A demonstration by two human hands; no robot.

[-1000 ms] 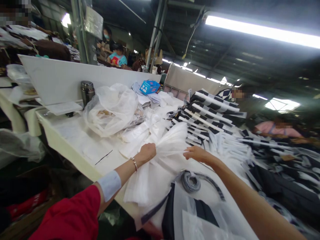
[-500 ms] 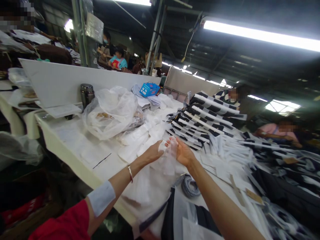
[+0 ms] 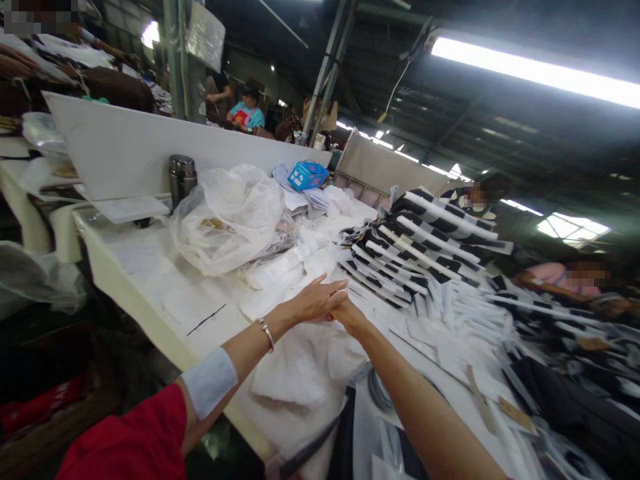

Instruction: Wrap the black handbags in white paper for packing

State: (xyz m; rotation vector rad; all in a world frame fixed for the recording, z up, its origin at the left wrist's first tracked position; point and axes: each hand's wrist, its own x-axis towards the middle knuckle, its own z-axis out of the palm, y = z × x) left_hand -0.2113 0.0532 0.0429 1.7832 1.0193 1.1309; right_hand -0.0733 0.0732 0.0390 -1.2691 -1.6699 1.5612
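My left hand (image 3: 316,300) lies flat with its fingers stretched out, resting over my right hand (image 3: 347,313). Both press down on a heap of thin white bags (image 3: 295,363) at the near edge of the white table (image 3: 135,267). My right hand's fingers are hidden under the left hand. A red sleeve with a white cuff and a bracelet are on my left arm. Just beyond my hands is a stack of black-and-white striped garments (image 3: 425,243).
A crumpled clear plastic bag (image 3: 235,213), a steel flask (image 3: 181,179) and a blue box (image 3: 306,175) sit before a white divider board (image 3: 115,147). Brown paper tags (image 3: 515,413) and dark garments lie at right. Other people (image 3: 570,277) work across the table and behind the divider.
My left hand let go of the bunched white bags and opened flat. Both hands came together and pressed the bags down onto the table.
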